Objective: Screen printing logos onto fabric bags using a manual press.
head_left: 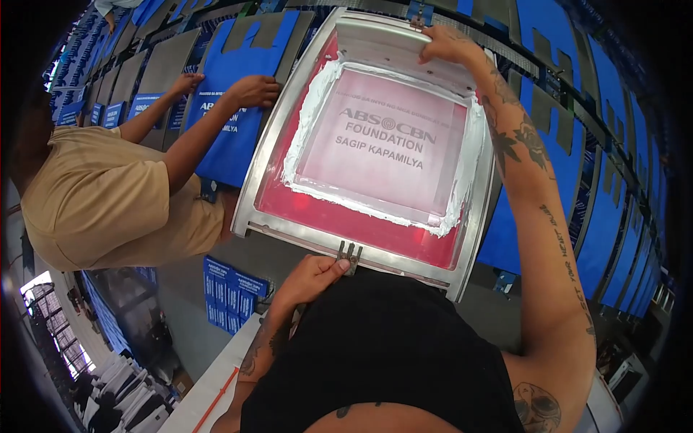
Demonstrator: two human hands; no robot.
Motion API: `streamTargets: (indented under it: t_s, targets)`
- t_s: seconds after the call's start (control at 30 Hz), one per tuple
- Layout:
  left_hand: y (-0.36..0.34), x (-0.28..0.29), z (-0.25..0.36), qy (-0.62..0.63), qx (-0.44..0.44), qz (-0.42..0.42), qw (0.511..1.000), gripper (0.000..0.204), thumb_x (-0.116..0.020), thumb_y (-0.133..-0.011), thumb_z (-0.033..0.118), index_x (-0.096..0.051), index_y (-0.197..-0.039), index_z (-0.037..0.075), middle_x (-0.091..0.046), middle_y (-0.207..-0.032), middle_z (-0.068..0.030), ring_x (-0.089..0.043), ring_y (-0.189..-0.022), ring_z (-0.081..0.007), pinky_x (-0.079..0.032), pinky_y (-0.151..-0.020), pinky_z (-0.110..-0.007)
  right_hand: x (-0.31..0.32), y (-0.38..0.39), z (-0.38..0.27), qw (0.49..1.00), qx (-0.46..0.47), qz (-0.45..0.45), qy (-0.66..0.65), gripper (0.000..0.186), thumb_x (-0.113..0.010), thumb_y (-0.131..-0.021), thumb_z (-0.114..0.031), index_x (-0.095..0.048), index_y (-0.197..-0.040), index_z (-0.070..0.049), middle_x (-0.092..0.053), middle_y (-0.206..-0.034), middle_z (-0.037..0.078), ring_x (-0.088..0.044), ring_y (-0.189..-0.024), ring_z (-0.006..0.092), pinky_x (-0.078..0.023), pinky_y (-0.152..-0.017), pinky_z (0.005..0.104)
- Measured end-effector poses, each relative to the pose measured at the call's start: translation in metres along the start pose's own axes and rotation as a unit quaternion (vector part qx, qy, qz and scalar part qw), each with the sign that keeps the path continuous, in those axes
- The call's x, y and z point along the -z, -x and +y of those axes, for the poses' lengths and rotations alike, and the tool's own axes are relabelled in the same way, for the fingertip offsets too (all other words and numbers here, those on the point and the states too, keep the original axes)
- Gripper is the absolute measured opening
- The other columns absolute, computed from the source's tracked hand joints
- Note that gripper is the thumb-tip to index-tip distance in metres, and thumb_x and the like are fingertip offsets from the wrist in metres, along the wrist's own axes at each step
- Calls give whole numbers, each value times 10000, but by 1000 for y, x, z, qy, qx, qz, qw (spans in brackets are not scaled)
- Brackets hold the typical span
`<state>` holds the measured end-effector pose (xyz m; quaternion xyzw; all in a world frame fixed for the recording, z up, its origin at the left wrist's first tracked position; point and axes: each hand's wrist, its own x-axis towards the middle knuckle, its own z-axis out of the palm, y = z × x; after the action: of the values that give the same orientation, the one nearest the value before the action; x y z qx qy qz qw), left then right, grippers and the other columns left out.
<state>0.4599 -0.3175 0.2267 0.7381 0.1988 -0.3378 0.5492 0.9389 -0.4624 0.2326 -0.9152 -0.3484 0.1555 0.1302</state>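
Note:
A metal-framed screen-printing screen (244,216) lies in front of me, its pink mesh (390,180) showing a pale lettered panel edged with white ink. My right hand (451,50) is curled over the right end of a wide metal squeegee (382,40) at the frame's far side. My left hand (317,278) grips a small metal clamp (351,260) at the middle of the near edge, thumb pressed on it. Whatever lies under the screen is hidden.
A co-worker (101,202) in a tan shirt stands at left, both hands on a blue bag (224,159) on a board. Rows of boards with blue bags (599,180) line the back and right. Printed blue sheets (227,296) hang below; cloth piles (126,397) lie lower left.

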Motion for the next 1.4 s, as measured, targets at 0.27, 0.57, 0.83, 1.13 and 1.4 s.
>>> streamTargets:
  t_s: [0.27, 0.57, 0.83, 1.13, 1.4]
  targets:
    - [-12, 83, 59, -112, -162, 47, 979, 359, -581, -924, 350, -673, -847, 12, -580, -615, -97, -532, -551, -160, -447, -580, -310, -4, -1, -2, 1000, -27, 10, -6, 548, -747, -565, -322, -697, -1043, -57, -692, -928, 172, -650, -901, 321, -475, -818, 372]
    - [-190, 93, 109, -563, -242, 218, 760, 516, -505, -872, 97, -489, -1383, 164, -389, -1462, -107, -389, -1302, -323, -314, -1032, -522, -2, 0, -5, 998, -46, -17, 35, 651, -734, -580, -353, -653, -1190, -139, -684, -1063, 153, -651, -986, 324, -494, -870, 410]
    - [-173, 88, 96, -580, -216, 188, 763, 594, -490, -788, 20, -529, -1359, 177, -355, -1498, -97, -329, -1364, -329, -254, -1075, -536, -1, 5, -9, 999, -52, -3, 10, 673, -724, -574, -331, -638, -1215, -144, -682, -1080, 149, -647, -1001, 323, -493, -889, 419]
    - [-185, 89, 108, -545, -221, 232, 775, 568, -501, -801, 21, -548, -1343, 182, -347, -1501, -106, -313, -1380, -329, -230, -1093, -554, -5, 8, -14, 998, -48, -7, 28, 707, -721, -585, -312, -611, -1262, -136, -662, -1145, 160, -634, -1055, 320, -485, -926, 415]
    - [-186, 94, 128, -566, -194, 225, 769, 541, -504, -805, 27, -576, -1314, 195, -406, -1447, -106, -336, -1366, -306, -248, -1093, -545, -3, 13, -21, 997, -66, -10, 36, 758, -729, -600, -313, -565, -1319, -138, -624, -1223, 166, -602, -1121, 310, -464, -970, 397]
